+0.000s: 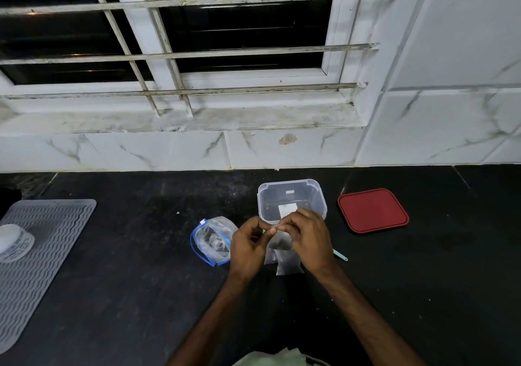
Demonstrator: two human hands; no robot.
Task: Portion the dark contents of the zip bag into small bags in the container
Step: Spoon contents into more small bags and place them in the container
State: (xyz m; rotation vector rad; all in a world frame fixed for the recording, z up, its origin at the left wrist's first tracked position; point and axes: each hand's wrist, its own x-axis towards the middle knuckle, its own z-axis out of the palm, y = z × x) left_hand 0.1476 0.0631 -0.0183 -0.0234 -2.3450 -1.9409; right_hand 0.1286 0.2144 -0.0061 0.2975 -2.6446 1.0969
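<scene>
Clear small bag (277, 243) (dark contents inside) pinched at its top by both hands' fingers (272, 231).

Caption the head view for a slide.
Both hands pinch a small bag before the container; zip bag left, lid right.

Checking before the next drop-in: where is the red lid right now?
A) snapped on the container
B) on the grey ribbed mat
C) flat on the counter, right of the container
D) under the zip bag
C: the red lid lies flat on the dark counter, apart from the open container and to its right.
</scene>
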